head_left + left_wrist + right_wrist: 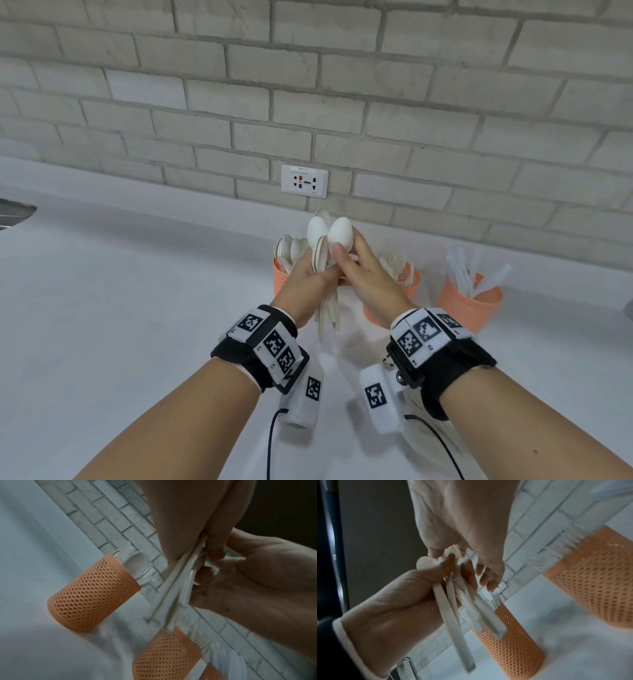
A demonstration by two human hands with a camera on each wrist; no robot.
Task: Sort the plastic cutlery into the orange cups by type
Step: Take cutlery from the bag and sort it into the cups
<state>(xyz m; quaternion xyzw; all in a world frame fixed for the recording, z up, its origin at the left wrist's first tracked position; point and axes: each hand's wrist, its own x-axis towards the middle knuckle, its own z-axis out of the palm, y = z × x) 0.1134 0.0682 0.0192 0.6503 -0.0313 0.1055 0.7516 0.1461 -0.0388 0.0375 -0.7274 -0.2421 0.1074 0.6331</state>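
White counter (137, 291) against a grey brick wall (376, 85). Our left hand (305, 284) grips a bundle of spoons (329, 236) mid-handle above the counter; our right hand (370, 284) pinches one spoon bowl. Behind, along the back edge: spoon cup (281, 274), fork cup (409, 284), knife cup (469, 305).

Both forearms reach forward, wrists banded. The left hand (301, 277) has its fingers curled round a bundle of spoons (323, 246), handles hanging below its fingers. The right hand (363, 274) pinches one bowl at its fingertips.
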